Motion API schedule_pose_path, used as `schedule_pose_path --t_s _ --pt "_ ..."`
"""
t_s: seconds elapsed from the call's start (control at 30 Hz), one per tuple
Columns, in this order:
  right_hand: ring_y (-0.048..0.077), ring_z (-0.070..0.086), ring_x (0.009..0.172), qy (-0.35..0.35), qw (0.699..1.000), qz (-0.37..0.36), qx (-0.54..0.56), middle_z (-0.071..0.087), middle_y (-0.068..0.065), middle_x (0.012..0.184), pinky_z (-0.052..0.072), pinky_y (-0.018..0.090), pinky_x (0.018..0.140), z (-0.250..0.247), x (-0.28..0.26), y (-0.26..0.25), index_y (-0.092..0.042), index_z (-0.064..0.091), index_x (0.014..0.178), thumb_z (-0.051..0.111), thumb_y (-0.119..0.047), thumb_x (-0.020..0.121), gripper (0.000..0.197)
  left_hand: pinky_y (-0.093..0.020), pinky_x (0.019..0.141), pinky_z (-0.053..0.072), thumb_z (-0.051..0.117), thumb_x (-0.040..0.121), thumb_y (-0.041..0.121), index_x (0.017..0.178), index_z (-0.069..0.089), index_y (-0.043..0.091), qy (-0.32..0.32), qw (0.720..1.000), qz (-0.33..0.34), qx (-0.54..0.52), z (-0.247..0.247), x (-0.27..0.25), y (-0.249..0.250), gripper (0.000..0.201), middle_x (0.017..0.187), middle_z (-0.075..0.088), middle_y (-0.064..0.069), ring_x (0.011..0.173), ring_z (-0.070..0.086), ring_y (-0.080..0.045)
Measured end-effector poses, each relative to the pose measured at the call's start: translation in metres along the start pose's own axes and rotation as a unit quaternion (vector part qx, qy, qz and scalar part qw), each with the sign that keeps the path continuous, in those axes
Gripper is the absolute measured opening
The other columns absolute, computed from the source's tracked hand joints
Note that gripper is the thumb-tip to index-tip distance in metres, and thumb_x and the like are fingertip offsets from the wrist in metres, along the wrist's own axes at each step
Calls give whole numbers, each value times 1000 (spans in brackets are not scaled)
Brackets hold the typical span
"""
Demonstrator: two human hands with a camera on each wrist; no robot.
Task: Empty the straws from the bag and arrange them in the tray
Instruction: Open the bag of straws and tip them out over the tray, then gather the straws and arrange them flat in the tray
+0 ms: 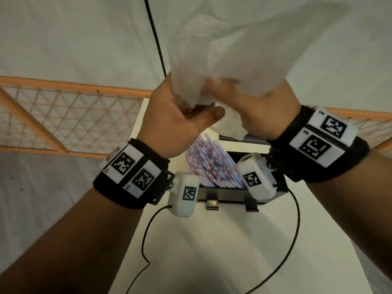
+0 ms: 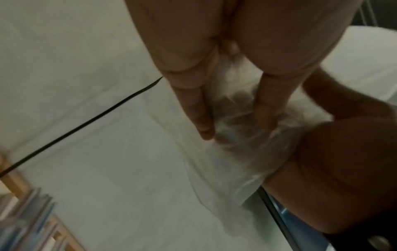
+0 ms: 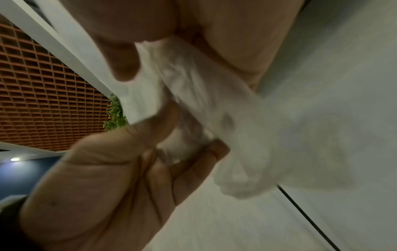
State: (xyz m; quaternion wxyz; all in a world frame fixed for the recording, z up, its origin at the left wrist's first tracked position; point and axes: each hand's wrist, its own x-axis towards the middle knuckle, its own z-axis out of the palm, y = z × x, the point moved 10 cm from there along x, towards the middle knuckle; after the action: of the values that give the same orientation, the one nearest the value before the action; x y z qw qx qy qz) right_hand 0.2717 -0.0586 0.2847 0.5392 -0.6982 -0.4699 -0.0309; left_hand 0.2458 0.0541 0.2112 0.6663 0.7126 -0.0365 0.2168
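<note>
Bag [image 1: 244, 45]: we record one white, thin, crumpled bag held up in the air over the tray, its body billowing toward the far right and its gathered end between the two hands.
Left hand [image 1: 180, 115]: we see it with fingers and thumb curled round the bag's bunched lower end; the wrist view shows the fingers [image 2: 199, 117] pressed into the plastic.
Right hand [image 1: 250, 107]: we see it gripping the same bunched part from the right, touching the left hand; the wrist view shows the thumb [image 3: 126, 61] pinching a fold.
Straws [image 1: 212, 164]: we count a dense bundle, striped red, white and blue, lying in the tray below the hands, fanned and leaning toward the far left.
Tray [image 1: 229, 196]: black, on the counter, partly hidden behind the wrist cameras.
Counter [image 1: 212, 251]: white, narrow, running from near to far.
Cable [image 1: 154, 39]: black, hanging at the far side.
Lattice panel [image 1: 63, 115]: orange frame, to the left.
</note>
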Motion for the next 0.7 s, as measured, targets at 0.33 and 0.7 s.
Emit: schedule_pose_path --t_s 0.33,0.7 --pt "21 54 42 140 971 188 42 59 8 53 40 24 44 -21 -20 57 -6 59 65 56 -10 85 20 -42 98 52 97 61 22 155 8 6 -82 981 139 111 15 -23 41 130 149 42 -22 111 59 -36" --pt "26 65 55 -48 927 363 -86 61 3 54 44 29 54 -18 -83 107 -8 59 65 63 -45 86 44 -17 69 52 81 80 18 96 72 12 248 958 4 147 -87 -30 -10 19 86 73 6 76 68 1"
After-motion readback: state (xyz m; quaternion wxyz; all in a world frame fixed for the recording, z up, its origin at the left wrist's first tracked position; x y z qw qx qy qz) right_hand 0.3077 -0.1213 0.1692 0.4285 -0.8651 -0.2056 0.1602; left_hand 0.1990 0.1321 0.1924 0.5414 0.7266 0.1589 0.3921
